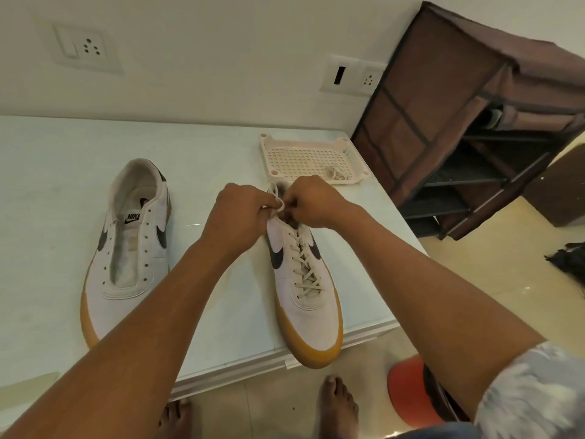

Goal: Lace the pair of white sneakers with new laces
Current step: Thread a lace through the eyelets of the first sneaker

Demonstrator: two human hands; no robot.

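Observation:
Two white sneakers with gum soles and dark swooshes lie on a pale table (47,217). The left sneaker (126,248) has bare eyelets and no lace. The right sneaker (304,280) carries a cream lace (305,267) crisscrossed up its eyelets. Above its collar, my left hand (240,213) pinches a loop of the lace ends. My right hand (311,201) pinches the lace right beside it, fingers curled. The two hands almost touch and hide the knot area. A second bundled lace (335,174) lies in a tray.
A cream perforated plastic tray (300,160) sits at the table's far right edge. A brown fabric shoe rack (474,122) stands to the right on the floor. An orange stool (411,394) is under my right arm, and my bare feet are below the table's front edge.

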